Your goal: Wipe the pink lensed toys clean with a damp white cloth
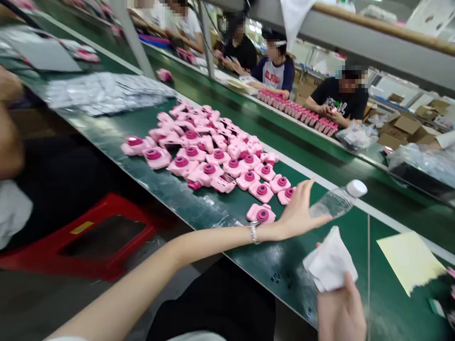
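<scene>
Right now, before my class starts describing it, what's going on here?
A person's left hand is spread at the lower end of a clear plastic bottle with a white cap; whether it grips is unclear. The right hand holds a crumpled white piece of cloth or paper. Beyond the left hand, pink cameras with round magenta lenses lie heaped on the glossy green worktop; a pale yellow paper sheet lies to the right. Opposite, a co-worker in a black shirt handles a small pink object.

glossy clear plastic bottle (332, 202), matt creased white wipe (330, 260) near right, pink cameras (261, 191) of smooth plastic, glossy green bench top (209, 208), crinkled foil-like pouches (106, 92) far left
</scene>
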Available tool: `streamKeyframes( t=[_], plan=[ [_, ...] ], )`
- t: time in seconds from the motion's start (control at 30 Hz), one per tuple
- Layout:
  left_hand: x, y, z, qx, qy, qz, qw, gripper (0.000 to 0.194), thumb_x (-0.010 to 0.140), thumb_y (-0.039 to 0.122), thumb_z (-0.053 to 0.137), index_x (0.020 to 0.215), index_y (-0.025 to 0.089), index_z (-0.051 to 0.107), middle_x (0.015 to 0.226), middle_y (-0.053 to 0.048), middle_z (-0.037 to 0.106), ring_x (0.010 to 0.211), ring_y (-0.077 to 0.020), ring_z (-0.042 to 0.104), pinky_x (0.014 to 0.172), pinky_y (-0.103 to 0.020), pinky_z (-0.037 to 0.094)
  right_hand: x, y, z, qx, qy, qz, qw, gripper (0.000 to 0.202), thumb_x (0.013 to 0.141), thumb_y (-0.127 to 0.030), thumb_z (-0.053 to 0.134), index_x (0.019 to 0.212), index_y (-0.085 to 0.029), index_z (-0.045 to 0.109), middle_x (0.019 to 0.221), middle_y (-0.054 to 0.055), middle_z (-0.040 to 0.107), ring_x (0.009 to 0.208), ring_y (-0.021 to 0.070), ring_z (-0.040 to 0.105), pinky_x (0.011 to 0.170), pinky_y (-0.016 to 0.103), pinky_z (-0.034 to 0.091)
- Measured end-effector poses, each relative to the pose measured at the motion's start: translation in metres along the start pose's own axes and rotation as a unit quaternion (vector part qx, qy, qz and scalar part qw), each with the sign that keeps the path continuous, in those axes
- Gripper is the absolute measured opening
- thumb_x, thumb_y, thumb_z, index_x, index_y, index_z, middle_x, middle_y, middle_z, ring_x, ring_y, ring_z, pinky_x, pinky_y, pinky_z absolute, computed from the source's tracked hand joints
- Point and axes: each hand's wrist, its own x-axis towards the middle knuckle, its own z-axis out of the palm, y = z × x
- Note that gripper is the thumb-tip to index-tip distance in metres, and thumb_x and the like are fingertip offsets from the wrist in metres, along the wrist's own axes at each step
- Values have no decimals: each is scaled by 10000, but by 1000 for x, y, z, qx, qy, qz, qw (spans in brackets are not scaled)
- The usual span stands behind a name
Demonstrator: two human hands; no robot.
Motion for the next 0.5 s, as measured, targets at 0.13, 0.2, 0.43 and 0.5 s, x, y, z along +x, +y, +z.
streamKeyframes(
  t=[0.13,0.2,0.43,0.5],
  plan=[
    [-26,6,-31,-161,-117,-67,978,271,965,452,658,939,190,724,1042,-69,791,1052,-224,746,978,-379,602,-6,15,35,-14,49,-13,999,544,955,-479,620,1444,-238,626,1306,101,744,1380,317,604,1222,561,417],
    [-36,8,-42,-208,-125,-73,967,236,934,416,707,868,194,751,978,-44,811,964,-202,758,910,-328,602,-9,23,41,-58,44,-12,997,524,932,-469,670,1393,-221,668,1292,106,748,1400,312,584,1226,523,412],
    [-51,9,-61,-139,11,58,989,188,998,321,643,932,206,777,920,-36,831,827,-167,754,826,-294,577,-21,28,56,-208,92,-28,974,515,912,-515,688,1336,-222,681,1304,104,729,1279,302,640,1166,463,440],
    [-50,14,-70,-169,-43,83,981,197,1023,275,577,981,193,752,963,-41,827,849,-149,749,806,-252,575,-16,23,56,-204,130,-93,966,586,876,-499,729,1401,-271,604,1417,87,654,1324,294,603,1170,463,427]
  ],
)
